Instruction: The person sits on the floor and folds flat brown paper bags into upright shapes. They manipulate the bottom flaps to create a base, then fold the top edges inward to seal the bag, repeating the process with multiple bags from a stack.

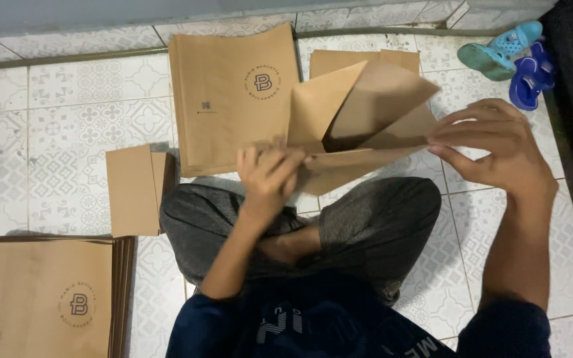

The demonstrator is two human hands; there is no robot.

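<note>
White patterned floor tiles (87, 119), person sitting cross-legged on them in grey trousers and a dark top, camera looking straight down. Both hands are on a half-formed brown paper bag (359, 126) held just above the knees, its mouth splayed open with panels folded out at angles. Left hand (270, 176) is closed on the bag's near-left corner, fingers curled over the edge. Right hand (492, 142) pinches the bag's right edge, thumb and fingertips narrow on the paper, other fingers arched above. Behind the bag lies a stack of flat brown bags (233, 93) with a round printed logo, plus another flat piece (366, 58) showing past it. Small folded brown card pieces (134, 189) lie just beside the left knee. Second stack of printed flat bags (44, 298) sits at lower left. Small sandals (515, 56), teal and blue, are in the top right corner by a dark mat.
</note>
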